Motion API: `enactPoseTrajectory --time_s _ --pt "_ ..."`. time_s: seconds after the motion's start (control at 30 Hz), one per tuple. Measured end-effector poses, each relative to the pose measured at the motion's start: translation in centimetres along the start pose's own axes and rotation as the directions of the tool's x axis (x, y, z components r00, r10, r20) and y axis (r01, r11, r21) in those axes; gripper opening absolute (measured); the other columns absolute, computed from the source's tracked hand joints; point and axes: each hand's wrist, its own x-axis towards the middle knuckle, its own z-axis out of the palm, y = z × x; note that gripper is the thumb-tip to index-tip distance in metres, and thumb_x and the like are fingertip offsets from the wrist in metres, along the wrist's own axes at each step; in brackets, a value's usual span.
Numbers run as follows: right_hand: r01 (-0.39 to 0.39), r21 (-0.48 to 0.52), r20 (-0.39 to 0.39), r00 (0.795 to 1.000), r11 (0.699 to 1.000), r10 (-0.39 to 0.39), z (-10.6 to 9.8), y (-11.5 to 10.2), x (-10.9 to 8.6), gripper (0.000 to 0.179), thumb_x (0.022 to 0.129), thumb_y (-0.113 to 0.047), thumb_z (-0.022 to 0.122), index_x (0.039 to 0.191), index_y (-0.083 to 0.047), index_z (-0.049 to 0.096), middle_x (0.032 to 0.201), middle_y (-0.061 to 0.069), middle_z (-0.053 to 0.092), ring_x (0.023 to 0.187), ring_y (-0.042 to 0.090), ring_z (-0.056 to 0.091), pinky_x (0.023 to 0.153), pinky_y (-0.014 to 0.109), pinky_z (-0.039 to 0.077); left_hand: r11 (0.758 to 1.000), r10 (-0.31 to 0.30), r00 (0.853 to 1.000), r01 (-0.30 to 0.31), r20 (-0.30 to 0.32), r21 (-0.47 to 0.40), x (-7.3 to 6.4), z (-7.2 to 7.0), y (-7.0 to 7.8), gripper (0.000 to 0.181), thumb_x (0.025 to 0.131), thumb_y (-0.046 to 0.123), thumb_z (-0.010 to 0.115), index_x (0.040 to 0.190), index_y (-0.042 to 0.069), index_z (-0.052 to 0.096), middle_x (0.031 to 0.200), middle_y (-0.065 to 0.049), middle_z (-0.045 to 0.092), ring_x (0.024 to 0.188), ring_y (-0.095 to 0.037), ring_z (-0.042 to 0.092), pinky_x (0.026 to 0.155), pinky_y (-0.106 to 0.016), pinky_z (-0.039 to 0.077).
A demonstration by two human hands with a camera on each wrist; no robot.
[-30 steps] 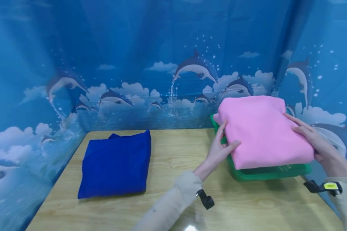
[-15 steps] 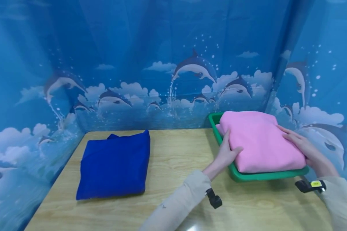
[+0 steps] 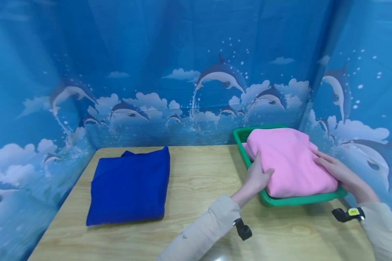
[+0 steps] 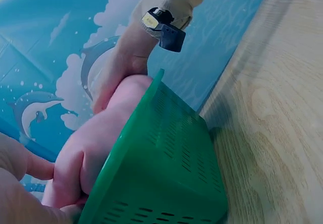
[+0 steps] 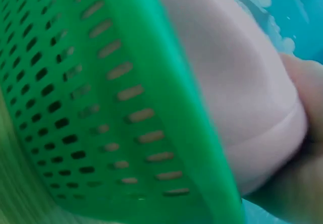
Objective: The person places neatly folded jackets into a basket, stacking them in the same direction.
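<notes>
A folded pink cloth (image 3: 289,163) lies in a green plastic basket (image 3: 300,201) on the right of the table. My left hand (image 3: 257,177) grips the cloth's left side, thumb on top and fingers down inside the rim. On the opposite side, my right hand (image 3: 338,174) holds the cloth's edge, its fingers along the top and its lower part hidden behind the fabric. In the left wrist view the pink cloth (image 4: 96,143) bulges above the rim of the basket (image 4: 166,158). The right wrist view shows the perforated basket wall (image 5: 65,108) close up.
A folded blue cloth (image 3: 129,186) lies on the left of the wooden table (image 3: 202,174). A blue curtain (image 3: 170,47) printed with dolphins and clouds closes off the back and both sides. The basket stands near the back right corner.
Both hands have lowered the pink cloth from above the basket down into it. The cloth has shifted slightly left, and more of the basket's rim shows. The blue cloth has stayed put.
</notes>
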Motion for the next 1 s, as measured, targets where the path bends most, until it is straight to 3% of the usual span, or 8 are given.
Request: enactPoseTrajectory --time_s 0.17,0.27,0.37,0.5,0.6,0.77,0.93,1.0 --pt "0.058 -0.285 -0.026 0.997 0.957 -0.068 1.0 -0.4 0.3 0.070 0.110 -0.039 0.039 0.157 0.005 0.013 0.154 0.046 0.012 0.139 0.067 0.014 0.104 0.077 0.025 0.991 -0.008 1.000 0.005 0.026 0.131 -0.4 0.2 0.1 0.084 0.093 0.015 0.074 0.161 0.009 0.025 0.158 -0.016 0.040 0.137 -0.023 0.050 0.107 -0.030 0.046" --pt "0.130 -0.496 -0.050 0.983 0.859 -0.177 1.8 -0.3 0.6 0.061 0.109 -0.033 0.045 0.150 0.011 0.033 0.139 0.048 0.040 0.126 0.065 0.040 0.097 0.072 0.039 0.974 -0.007 0.999 -0.001 0.036 0.228 -0.8 0.6 0.2 0.087 0.091 0.017 0.077 0.161 0.013 0.027 0.162 -0.019 0.032 0.123 -0.024 0.061 0.092 -0.027 0.055" --pt "0.172 -0.628 -0.077 0.957 0.759 -0.280 2.4 -0.3 0.8 0.052 0.106 -0.026 0.053 0.142 0.011 0.047 0.103 0.039 0.064 0.096 0.056 0.061 0.081 0.062 0.051 0.930 0.039 0.998 -0.055 0.051 0.362 -1.1 0.9 0.2 0.081 0.090 0.019 0.078 0.158 0.016 0.035 0.163 -0.020 0.028 0.132 -0.029 0.055 0.098 -0.030 0.053" --pt "0.175 -0.700 -0.150 0.912 0.692 -0.382 2.9 -0.5 0.9 0.049 0.100 -0.021 0.064 0.138 0.009 0.054 0.108 0.036 0.063 0.097 0.056 0.059 0.081 0.066 0.050 0.801 0.171 0.980 -0.200 0.104 0.564 -0.7 0.5 -0.3 0.060 0.094 0.029 0.073 0.149 0.023 0.050 0.161 -0.011 0.036 0.153 -0.034 0.023 0.118 -0.050 0.034" --pt "0.173 -0.690 -0.186 0.896 0.703 -0.403 3.0 -0.9 1.2 0.056 0.099 -0.024 0.065 0.142 0.009 0.049 0.134 0.043 0.049 0.116 0.063 0.049 0.089 0.074 0.042 0.700 0.226 0.962 -0.270 0.153 0.661 0.1 -0.2 -1.0 0.048 0.100 0.041 0.063 0.145 0.029 0.055 0.160 -0.001 0.039 0.153 -0.034 0.021 0.117 -0.062 0.028" --pt "0.202 -0.618 -0.076 0.947 0.760 -0.313 3.6 -0.8 2.0 0.071 0.105 -0.032 0.056 0.151 0.014 0.029 0.149 0.045 0.030 0.132 0.064 0.035 0.101 0.073 0.034 0.586 0.187 0.956 -0.295 0.228 0.755 1.1 -1.2 -2.5 0.050 0.105 0.057 0.041 0.148 0.034 0.051 0.161 0.005 0.038 0.155 -0.028 0.019 0.118 -0.069 0.015" --pt "0.170 -0.694 -0.045 0.959 0.699 -0.278 4.4 0.1 2.3 0.064 0.109 -0.031 0.046 0.146 0.019 0.031 0.148 0.045 0.029 0.131 0.065 0.034 0.104 0.072 0.034 0.422 0.167 0.954 -0.297 0.248 0.857 1.4 -1.4 -3.3 0.051 0.105 0.060 0.034 0.141 0.034 0.058 0.154 0.004 0.048 0.154 -0.023 0.024 0.118 -0.069 0.007" --pt "0.158 -0.716 -0.046 0.961 0.680 -0.271 4.6 0.2 2.4 0.062 0.110 -0.030 0.042 0.145 0.020 0.034 0.146 0.045 0.032 0.129 0.064 0.036 0.104 0.072 0.035 0.383 0.178 0.954 -0.293 0.241 0.876 1.5 -1.4 -3.3 0.049 0.105 0.060 0.034 0.136 0.033 0.062 0.149 0.004 0.052 0.153 -0.023 0.027 0.118 -0.069 0.006"
